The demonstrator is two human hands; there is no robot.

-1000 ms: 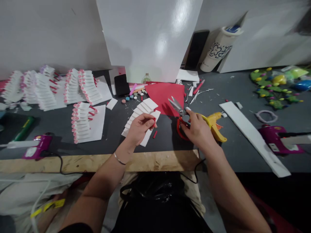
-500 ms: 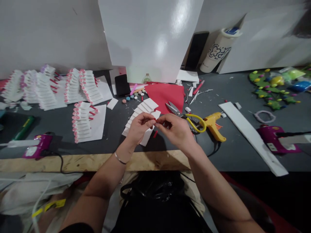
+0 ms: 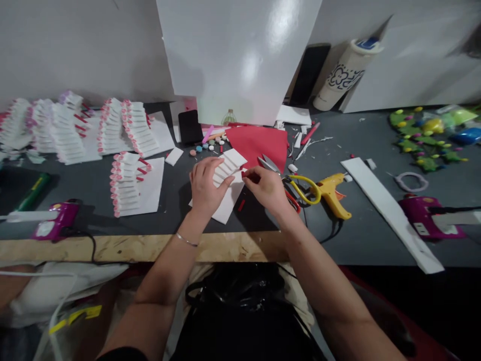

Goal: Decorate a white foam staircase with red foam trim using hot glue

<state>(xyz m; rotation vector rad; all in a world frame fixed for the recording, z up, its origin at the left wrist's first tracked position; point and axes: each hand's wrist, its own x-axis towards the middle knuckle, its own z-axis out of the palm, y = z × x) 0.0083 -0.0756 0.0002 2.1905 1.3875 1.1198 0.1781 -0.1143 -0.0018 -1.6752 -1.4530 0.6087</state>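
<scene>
My left hand (image 3: 206,186) lies over a white piece with stepped, ridged rows (image 3: 230,164), its thumb apart from its fingers. The piece rests on a flat white card (image 3: 227,206), partly hidden by that hand. At the card's right edge, my right hand (image 3: 266,186) pinches a small red strip (image 3: 243,173), mostly hidden by the fingertips. Another short red strip (image 3: 241,205) lies on the dark table just below. Scissors with a yellow handle (image 3: 305,190) lie right beside my right hand, over a red sheet (image 3: 259,143).
A yellow glue gun (image 3: 333,195) and a long white foam strip (image 3: 393,213) lie to the right. Finished-looking white pieces with pink edges (image 3: 127,184) stand at left. A large white board (image 3: 240,60), a tumbler (image 3: 343,75) and a dark phone (image 3: 310,75) stand at the back.
My hands have come apart. The left has moved from the pinch onto the ridged white piece, with its fingers spread; the right keeps pinching near the card's edge.
</scene>
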